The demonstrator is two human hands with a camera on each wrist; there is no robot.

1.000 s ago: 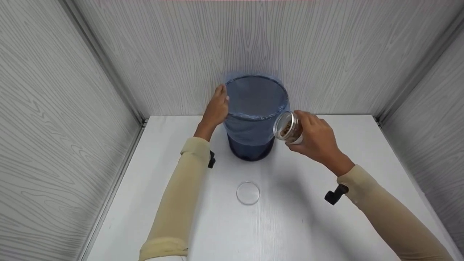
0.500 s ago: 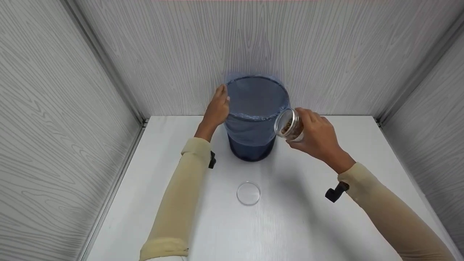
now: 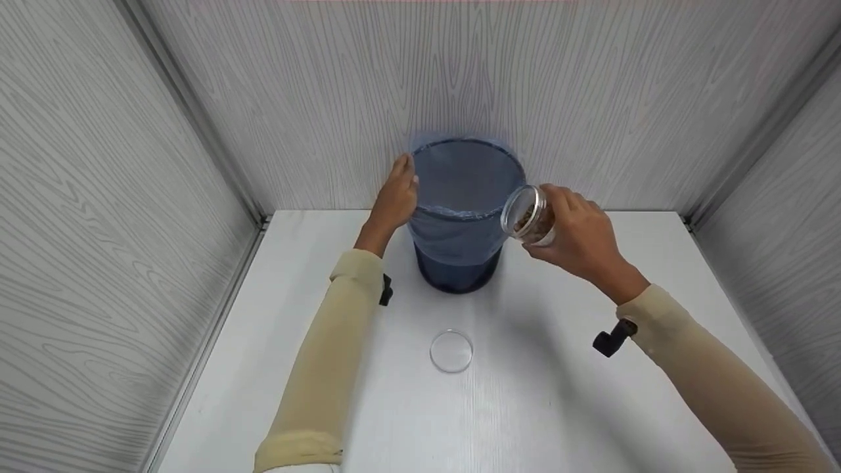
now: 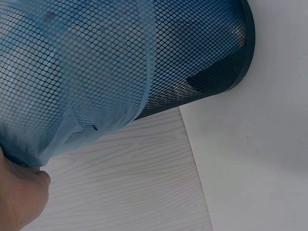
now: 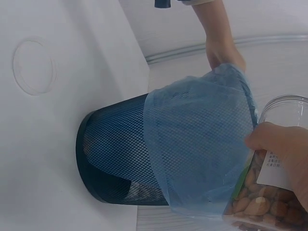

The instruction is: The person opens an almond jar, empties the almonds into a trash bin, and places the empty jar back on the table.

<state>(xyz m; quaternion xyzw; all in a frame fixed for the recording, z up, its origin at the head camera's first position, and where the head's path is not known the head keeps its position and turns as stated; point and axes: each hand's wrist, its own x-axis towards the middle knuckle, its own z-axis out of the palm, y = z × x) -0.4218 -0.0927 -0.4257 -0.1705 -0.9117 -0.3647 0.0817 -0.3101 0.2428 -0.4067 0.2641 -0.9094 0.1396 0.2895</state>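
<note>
A blue-black mesh wastebasket [image 3: 456, 279] stands upright at the back, with a thin blue bag [image 3: 453, 236] folded over its rim. My left hand [image 3: 395, 197] grips the left side of that rim; in the left wrist view the thumb [image 4: 42, 180] shows against the bag. Beside the rim on the right, my right hand [image 3: 581, 233] holds a clear jar [image 3: 537, 226] tilted, its uncovered mouth facing the basket. Brown almonds [image 5: 257, 206] lie inside the jar, which bears a white label [image 5: 275, 169]. A round clear lid [image 3: 451, 351] lies on the table in front of the basket.
The white table [image 3: 545, 420] meets a wood-grained back wall [image 3: 328, 98] right behind the basket. Similar side walls [image 3: 85, 230] enclose it left and right. Small black devices [image 3: 612, 338] sit on both wrists.
My right hand has moved slightly up and to the right with the jar, which stays tilted. The left hand keeps its place on the rim, and the lid lies as before.
</note>
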